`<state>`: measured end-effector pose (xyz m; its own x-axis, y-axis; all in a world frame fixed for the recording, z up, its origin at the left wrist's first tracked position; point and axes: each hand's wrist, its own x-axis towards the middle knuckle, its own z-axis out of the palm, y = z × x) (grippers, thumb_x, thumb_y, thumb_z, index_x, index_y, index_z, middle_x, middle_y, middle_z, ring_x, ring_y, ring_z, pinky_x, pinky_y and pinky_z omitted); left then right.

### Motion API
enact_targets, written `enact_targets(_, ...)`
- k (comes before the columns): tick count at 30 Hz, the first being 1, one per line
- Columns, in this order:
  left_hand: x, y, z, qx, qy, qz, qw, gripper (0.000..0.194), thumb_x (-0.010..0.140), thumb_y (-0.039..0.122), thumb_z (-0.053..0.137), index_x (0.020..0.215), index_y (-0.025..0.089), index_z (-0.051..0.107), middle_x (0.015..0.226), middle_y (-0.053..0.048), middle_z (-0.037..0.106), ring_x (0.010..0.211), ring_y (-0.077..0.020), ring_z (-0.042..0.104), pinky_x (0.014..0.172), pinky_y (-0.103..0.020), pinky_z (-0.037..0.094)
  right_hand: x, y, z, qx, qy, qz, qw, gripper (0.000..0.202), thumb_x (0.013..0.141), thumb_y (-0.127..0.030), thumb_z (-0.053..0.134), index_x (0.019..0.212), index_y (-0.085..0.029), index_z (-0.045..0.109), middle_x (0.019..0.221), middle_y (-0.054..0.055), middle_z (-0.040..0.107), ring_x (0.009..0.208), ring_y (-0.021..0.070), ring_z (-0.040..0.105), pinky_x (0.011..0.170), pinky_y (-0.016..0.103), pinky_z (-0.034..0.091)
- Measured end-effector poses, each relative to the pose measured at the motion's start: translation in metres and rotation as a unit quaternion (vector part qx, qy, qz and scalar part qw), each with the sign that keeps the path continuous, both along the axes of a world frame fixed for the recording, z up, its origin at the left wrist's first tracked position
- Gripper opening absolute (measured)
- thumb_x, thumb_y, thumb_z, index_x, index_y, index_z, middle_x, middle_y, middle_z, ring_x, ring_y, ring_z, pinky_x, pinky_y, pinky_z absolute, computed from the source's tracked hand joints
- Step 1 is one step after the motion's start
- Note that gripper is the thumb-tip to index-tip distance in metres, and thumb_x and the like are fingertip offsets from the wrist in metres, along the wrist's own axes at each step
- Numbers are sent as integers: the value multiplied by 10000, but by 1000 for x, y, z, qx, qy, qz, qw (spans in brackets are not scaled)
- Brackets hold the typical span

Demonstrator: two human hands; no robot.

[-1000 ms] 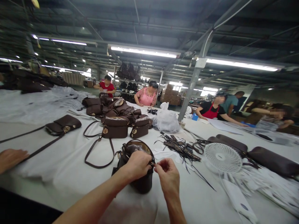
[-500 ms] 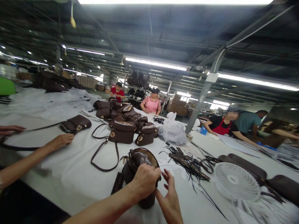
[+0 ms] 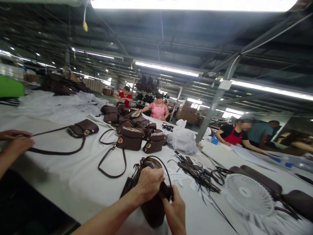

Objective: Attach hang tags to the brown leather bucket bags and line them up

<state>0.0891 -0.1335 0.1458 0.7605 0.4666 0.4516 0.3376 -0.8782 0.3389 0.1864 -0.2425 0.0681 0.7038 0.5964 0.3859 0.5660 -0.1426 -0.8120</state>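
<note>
A dark brown handbag (image 3: 153, 213) stands tilted on the white-covered table in front of me, its thin strap looped above its top. My left hand (image 3: 149, 183) is closed over the bag's upper edge, its fingertips partly hidden. At the bag's right side, near the strap's end, my right hand (image 3: 175, 205) grips it with curled fingers. A black tag (image 3: 127, 186) hangs by the bag's left side. Beyond it lie a brown bag with a round gold charm (image 3: 130, 138) and a smaller brown bag (image 3: 153, 143).
At left, a co-worker's hands (image 3: 18, 142) hold the strap of another brown bag (image 3: 85, 127). Black tags with cords (image 3: 195, 171) lie right of my bag, near a white fan (image 3: 249, 195). A white plastic bag (image 3: 183, 138) stands farther back. Several people work around the tables.
My right hand has closed in on the bag's side, and the bag has tilted, with its strap now standing up. The co-worker's near hand at left has moved back along the strap.
</note>
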Motion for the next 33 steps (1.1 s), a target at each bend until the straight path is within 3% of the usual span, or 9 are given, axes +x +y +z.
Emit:
enact_targets(7, 1, 3, -1, 16, -88, 14, 996, 137, 847, 223, 609, 716, 201, 576, 871, -6, 619, 889, -202, 509, 771, -340, 338, 7, -17, 5, -12, -38, 11, 999, 261, 778, -477, 610, 754, -224, 553, 621, -22, 590, 592, 175, 513, 573, 259, 402)
enact_targets(12, -10, 22, 2, -16, -139, 88, 986, 176, 839, 182, 575, 665, 190, 549, 801, -32, 556, 837, -211, 472, 771, -351, 357, 18, -48, 3, -8, -19, -10, 1000, 322, 758, -537, 625, 756, -223, 555, 635, -23, 594, 603, 173, 528, 580, 254, 423)
enact_targets(17, -24, 33, 1, -137, -189, -56, 971, 144, 792, 157, 578, 655, 190, 551, 934, -39, 578, 934, -205, 494, 844, -342, 380, 57, -75, 8, -65, -37, 18, 997, 315, 765, -535, 605, 771, -220, 584, 639, -29, 597, 602, 167, 551, 569, 246, 454)
enact_targets(20, -24, 39, -16, -328, -186, -142, 915, 48, 745, 141, 581, 753, 183, 603, 1050, -48, 613, 958, -193, 539, 796, -307, 410, 80, -77, 17, -112, -121, 23, 986, 321, 778, -521, 585, 854, -211, 617, 739, 16, 659, 683, 205, 615, 635, 294, 509)
enact_targets(22, -24, 46, -30, -449, -190, -185, 853, 159, 702, 124, 597, 849, 177, 626, 994, -40, 644, 896, -175, 565, 735, -276, 417, 81, -72, 24, -88, -228, -33, 969, 421, 812, -541, 529, 993, -174, 626, 948, 109, 682, 873, 276, 634, 767, 392, 522)
enact_targets(25, -24, 54, -50, -572, -227, -236, 752, 272, 661, 108, 651, 927, 164, 636, 957, -38, 669, 879, -165, 587, 762, -273, 430, 58, -57, 35, -23, -372, -102, 922, 450, 888, -495, 460, 1123, -139, 604, 1123, 178, 631, 1049, 321, 581, 910, 471, 458)
enact_targets(27, -23, 59, -58, -623, -235, -260, 699, 318, 649, 113, 694, 961, 159, 656, 966, -47, 686, 889, -171, 604, 795, -285, 439, 32, -44, 43, -19, -383, -48, 922, 323, 935, -408, 439, 1071, -181, 622, 1034, 125, 660, 968, 260, 618, 885, 393, 478)
enact_targets(30, -21, 62, -64, -646, -217, -280, 676, 336, 643, 141, 733, 978, 143, 706, 961, -62, 709, 888, -187, 620, 848, -309, 449, -4, -23, 51, -53, -317, 61, 945, 259, 955, -382, 434, 1035, -216, 616, 926, 68, 666, 809, 191, 645, 747, 288, 519)
enact_targets(33, -19, 63, -69, -640, -198, -308, 675, 344, 681, 206, 740, 1019, 143, 722, 1054, -81, 708, 985, -232, 619, 942, -366, 436, -26, -4, 48, -99, -285, 34, 953, 437, 867, -531, 551, 1157, -204, 573, 955, 85, 653, 708, 200, 635, 613, 287, 524)
